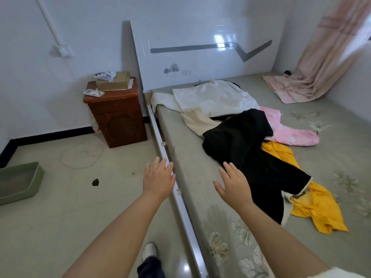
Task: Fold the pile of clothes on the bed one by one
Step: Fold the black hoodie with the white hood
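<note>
Both hands empty, fingers spread: left hand (pixel 158 178) over the bed (pixel 188 157) edge, right hand (pixel 233 185) just beside the black garment (pixel 247 149). Clothes pile mid-bed; yellow garment (pixel 317 205) under the black one, pink garment (pixel 289 129) beyond it.

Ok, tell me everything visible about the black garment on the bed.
The black garment is dark, matte cloth, unfolded and rumpled, stretched lengthwise along the bed. It lies over the yellow garment, a beige piece and the pink floral garment. A pale lining or hem shows at its near end. The right hand hovers open beside it.
</note>
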`<control>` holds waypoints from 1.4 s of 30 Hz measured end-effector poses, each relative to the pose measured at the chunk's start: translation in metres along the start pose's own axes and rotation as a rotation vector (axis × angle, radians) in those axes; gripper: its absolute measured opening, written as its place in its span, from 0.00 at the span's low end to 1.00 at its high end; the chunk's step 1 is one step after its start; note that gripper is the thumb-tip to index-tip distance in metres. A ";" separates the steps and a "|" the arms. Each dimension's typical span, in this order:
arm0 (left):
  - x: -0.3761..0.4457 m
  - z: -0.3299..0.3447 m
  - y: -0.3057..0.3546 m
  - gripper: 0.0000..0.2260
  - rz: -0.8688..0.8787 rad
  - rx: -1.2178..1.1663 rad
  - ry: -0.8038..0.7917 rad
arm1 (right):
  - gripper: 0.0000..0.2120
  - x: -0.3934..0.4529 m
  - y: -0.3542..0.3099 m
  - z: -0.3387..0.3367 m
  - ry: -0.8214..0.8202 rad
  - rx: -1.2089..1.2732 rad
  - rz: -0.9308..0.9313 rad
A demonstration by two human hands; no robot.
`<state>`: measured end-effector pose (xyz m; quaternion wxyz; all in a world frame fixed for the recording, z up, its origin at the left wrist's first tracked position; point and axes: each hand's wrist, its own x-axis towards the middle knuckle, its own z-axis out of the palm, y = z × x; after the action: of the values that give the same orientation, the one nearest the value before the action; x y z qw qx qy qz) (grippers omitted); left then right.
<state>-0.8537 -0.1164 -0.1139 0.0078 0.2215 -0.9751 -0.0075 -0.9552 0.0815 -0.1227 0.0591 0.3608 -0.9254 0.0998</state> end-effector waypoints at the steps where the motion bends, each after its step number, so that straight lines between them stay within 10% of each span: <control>1: 0.025 0.007 -0.005 0.20 0.020 -0.002 -0.004 | 0.25 0.021 0.005 0.011 -0.029 -0.025 0.018; 18: 0.437 0.251 -0.039 0.18 0.398 -0.217 -0.365 | 0.27 0.367 0.079 0.260 -0.408 -0.065 0.445; 26: 0.462 0.336 -0.037 0.21 0.511 -0.244 -0.120 | 0.22 0.423 0.114 0.354 -0.399 -0.161 0.505; 35: 0.498 0.303 -0.014 0.23 0.329 -0.535 -0.001 | 0.12 0.402 0.137 0.301 -0.274 0.183 0.518; 42: 0.474 0.230 0.057 0.09 0.408 -0.683 -0.234 | 0.10 0.297 0.153 0.190 -0.176 0.475 0.742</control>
<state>-1.3098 -0.2673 -0.3376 -0.0286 0.0059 -0.9348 -0.3539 -1.2837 -0.0463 -0.2752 -0.1439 0.0151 -0.9452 0.2927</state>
